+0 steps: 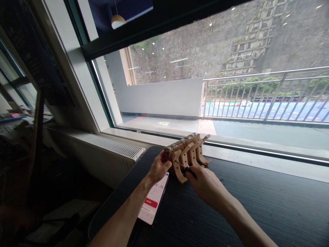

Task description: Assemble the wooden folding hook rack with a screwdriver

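Note:
A wooden hook rack (187, 141) stands on the black table, its back a rough, bark-edged board with several pale curved wooden hooks (179, 167) along the front. My left hand (159, 167) grips the left end of the board, thumb in front. In my right hand (202, 180) is a screwdriver (189, 169) with a dark handle. Its thin metal shaft points left to the nearest hook, at about the level of a small hole there. Whether the tip sits in a screw is too small to tell.
Under my left forearm a lit phone (151, 206) lies on the black table (244, 199). Behind the table run a white window sill (231, 156) and a large window. A white radiator cover (113, 145) stands to the left.

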A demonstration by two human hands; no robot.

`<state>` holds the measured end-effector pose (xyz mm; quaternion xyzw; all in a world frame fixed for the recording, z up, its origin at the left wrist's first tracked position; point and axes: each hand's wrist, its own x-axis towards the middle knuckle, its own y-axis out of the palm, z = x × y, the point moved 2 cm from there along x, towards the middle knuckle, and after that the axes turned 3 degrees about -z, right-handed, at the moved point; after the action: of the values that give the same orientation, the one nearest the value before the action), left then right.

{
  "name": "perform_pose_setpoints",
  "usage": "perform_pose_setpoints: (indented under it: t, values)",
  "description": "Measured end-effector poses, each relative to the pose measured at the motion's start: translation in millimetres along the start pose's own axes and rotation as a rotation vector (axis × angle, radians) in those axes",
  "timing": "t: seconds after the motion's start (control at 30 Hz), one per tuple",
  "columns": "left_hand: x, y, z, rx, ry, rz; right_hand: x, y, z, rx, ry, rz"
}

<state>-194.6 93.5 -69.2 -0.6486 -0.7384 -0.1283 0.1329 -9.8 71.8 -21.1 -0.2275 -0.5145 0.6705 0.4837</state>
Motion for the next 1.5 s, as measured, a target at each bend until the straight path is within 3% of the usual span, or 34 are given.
perform_pose_setpoints:
  t: [0.53, 0.83, 1.0, 1.2, 1.37, 1.5]
  values:
    - [1.1, -0.5, 4.3, -0.004, 0.016, -0.007, -10.2, -2.5, 28.3, -0.249, -0.069, -0.044]
    - [0.2, 1.5, 2.7, -0.036, -0.007, 0.0, 4.3, -0.1, 1.4, 0.184, -0.031, 0.031]
    - [0.5, 0.5, 2.4, -0.011, 0.012, 0.009, -0.8, 5.4, 8.1, -0.048, 0.008, -0.007]
    - [0.8, 0.0, 3.5, 0.016, 0.03, -0.005, -6.7, 4.2, 22.4, -0.275, -0.051, -0.052]
    - [0.4, 1.4, 2.8, 0.009, 0.019, -0.014, -6.0, 5.0, 23.3, -0.292, -0.068, -0.036]
    - [0.3, 1.6, 0.3, 0.036, 0.031, -0.007, -2.2, 7.8, 18.0, -0.184, -0.019, -0.006]
